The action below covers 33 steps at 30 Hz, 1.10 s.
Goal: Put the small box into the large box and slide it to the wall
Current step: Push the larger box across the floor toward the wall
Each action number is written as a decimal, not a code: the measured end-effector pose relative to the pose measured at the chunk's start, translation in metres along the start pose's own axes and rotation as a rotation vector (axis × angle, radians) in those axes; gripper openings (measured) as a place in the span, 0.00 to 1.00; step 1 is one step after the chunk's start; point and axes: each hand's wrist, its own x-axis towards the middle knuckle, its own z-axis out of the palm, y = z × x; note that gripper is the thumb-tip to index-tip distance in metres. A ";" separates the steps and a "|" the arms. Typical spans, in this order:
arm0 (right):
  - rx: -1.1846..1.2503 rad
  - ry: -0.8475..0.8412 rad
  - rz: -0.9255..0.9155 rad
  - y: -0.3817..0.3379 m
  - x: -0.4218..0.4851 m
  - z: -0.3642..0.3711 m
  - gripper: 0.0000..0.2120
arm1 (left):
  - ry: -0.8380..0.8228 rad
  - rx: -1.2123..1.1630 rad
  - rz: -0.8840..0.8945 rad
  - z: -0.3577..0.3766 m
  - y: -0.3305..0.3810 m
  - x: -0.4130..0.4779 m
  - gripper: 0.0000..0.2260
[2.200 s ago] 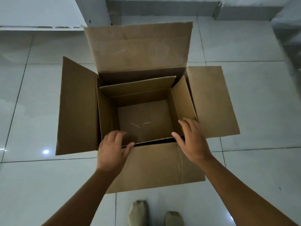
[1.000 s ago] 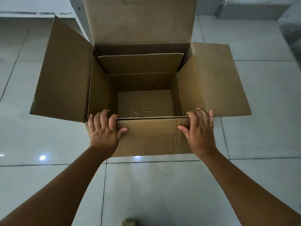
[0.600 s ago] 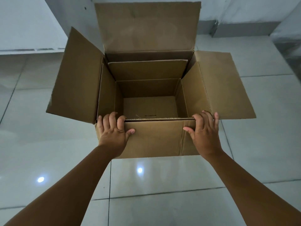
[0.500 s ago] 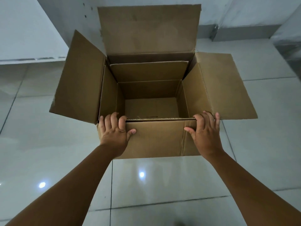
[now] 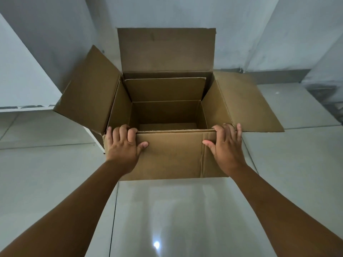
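Observation:
A large brown cardboard box (image 5: 172, 156) stands on the tiled floor with its flaps spread open. Inside it sits the small box (image 5: 167, 112), also open, its rear flap upright and its floor partly hidden by the near wall. My left hand (image 5: 124, 143) grips the near top edge at the left corner, fingers hooked over the rim and thumb on the front face. My right hand (image 5: 225, 145) holds the same edge at the right corner in the same way. The large box's far flap stands up against the grey wall (image 5: 185, 13).
A white wall corner (image 5: 24, 80) juts out on the left, close to the box's left flap (image 5: 89, 89). A dark skirting (image 5: 278, 75) runs along the wall's base at the right. Glossy floor tiles (image 5: 167, 219) lie between me and the box.
Both hands moved from the inner box to the large box's near edge and have pushed it forward across the floor. The wall behind it looms closer and larger now.

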 end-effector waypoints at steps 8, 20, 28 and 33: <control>-0.002 -0.041 -0.023 0.004 0.052 0.018 0.26 | 0.040 0.032 0.007 0.007 -0.010 0.050 0.25; 0.026 -0.065 -0.056 -0.008 0.118 0.046 0.26 | 0.013 0.116 -0.023 0.003 -0.037 0.103 0.24; 0.056 -0.068 -0.090 -0.032 0.153 0.066 0.25 | 0.002 0.170 -0.061 0.005 -0.067 0.126 0.24; 0.069 -0.035 -0.118 -0.053 0.171 0.076 0.25 | 0.022 0.161 -0.087 0.003 -0.087 0.139 0.24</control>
